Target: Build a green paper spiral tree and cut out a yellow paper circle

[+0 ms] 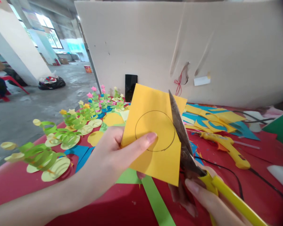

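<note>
In my left hand [113,163] is a sheet of yellow paper [153,103], pinched with the thumb on top. A drawn circle fills its middle, and the thumb lies over the circle's lower left. My right hand [209,194] grips scissors [186,153] with yellow handles. The blades are spread around the sheet's right side, the upper blade crossing in front of it close to the circle's right edge. A cut runs into the paper there. Below the sheet, a green paper strip [155,201] lies on the red table; part of my right fingers is behind the scissors.
Green paper spirals [37,157] with stars and round bases crowd the table's left. A yellow glue gun [226,147] with its cord lies right. Yellow and blue paper scraps [209,117] are behind it. A black phone [130,88] leans against the white board [143,40].
</note>
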Motion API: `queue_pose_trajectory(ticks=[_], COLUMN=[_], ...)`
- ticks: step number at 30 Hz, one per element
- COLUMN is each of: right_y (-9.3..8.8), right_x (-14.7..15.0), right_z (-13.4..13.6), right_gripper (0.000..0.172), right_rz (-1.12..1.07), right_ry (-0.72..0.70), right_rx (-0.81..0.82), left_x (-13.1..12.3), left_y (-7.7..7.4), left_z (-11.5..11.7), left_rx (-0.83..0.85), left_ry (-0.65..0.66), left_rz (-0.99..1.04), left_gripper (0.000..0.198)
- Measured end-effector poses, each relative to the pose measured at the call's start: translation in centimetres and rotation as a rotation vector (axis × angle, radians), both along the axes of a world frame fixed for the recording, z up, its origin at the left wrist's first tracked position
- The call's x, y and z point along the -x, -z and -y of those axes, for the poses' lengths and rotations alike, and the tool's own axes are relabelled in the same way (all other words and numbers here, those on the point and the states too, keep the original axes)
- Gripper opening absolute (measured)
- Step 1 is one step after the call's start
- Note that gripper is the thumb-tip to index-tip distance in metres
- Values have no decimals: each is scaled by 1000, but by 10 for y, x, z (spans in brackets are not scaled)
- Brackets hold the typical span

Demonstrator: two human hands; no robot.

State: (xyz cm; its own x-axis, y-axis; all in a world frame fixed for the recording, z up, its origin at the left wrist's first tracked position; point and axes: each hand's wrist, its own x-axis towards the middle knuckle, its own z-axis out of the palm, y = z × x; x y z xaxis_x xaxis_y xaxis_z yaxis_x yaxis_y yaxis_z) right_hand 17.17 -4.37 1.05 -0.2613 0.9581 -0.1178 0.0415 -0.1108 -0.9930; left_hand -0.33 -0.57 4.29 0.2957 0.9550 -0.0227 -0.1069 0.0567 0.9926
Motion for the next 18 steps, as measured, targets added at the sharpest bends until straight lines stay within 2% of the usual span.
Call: queue_pose_trajectory(ticks=[7, 14, 18], right_y=[-2, 8, 7], right_x=[0, -5, -3], right_z=[-1, 2, 2], right_gripper=[12, 12, 11], right_rz=[29, 142, 163], right_ry=[58, 102, 107], right_rx=[-86, -133, -197], left_x=[0, 1, -1], left_y=[0, -1, -2], left_z=[3, 1, 2], left_rx=[6, 16, 17], left_ry=[-23, -34, -30], left_rz=[-21, -28, -30], left_gripper=[17, 14, 17])
